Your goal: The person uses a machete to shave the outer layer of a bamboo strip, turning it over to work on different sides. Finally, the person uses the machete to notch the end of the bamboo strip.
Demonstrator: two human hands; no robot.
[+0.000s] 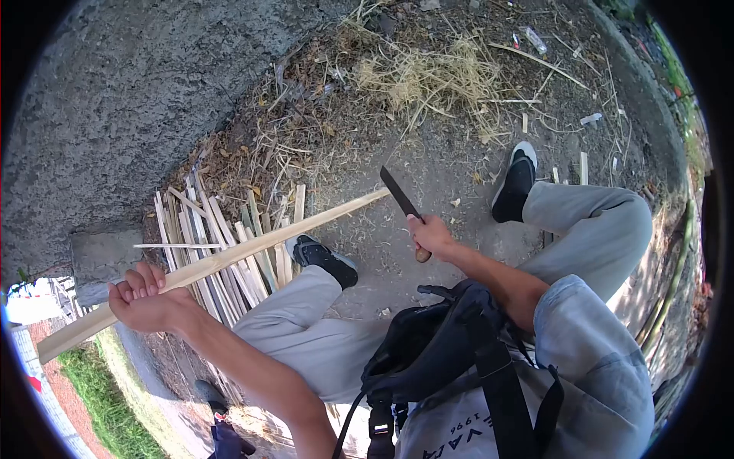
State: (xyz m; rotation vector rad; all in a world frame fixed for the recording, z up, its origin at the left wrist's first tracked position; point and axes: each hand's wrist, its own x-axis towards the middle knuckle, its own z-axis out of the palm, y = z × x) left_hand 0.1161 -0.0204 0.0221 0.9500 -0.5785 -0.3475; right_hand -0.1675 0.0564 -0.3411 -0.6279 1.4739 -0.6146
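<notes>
A long pale bamboo strip (256, 243) runs slantwise from the lower left toward the middle of the head view. My left hand (147, 300) is closed around it near its wide lower end. In my right hand (433, 236) is a knife (399, 194) with a long dark blade and a wooden handle, its blade pointing up and left. The narrow far end of the strip meets the blade about midway along it in this view. The fingers of my right hand wrap the handle, part of which sticks out below them.
A stack of split bamboo strips (223, 264) lies on the ground by my left shoe (325, 258). Pale shavings (428, 80) are heaped ahead, near a plastic bottle (535, 40). A rough grey stone surface (145, 99) rises at left. Another person's shoe (209, 394) shows at lower left.
</notes>
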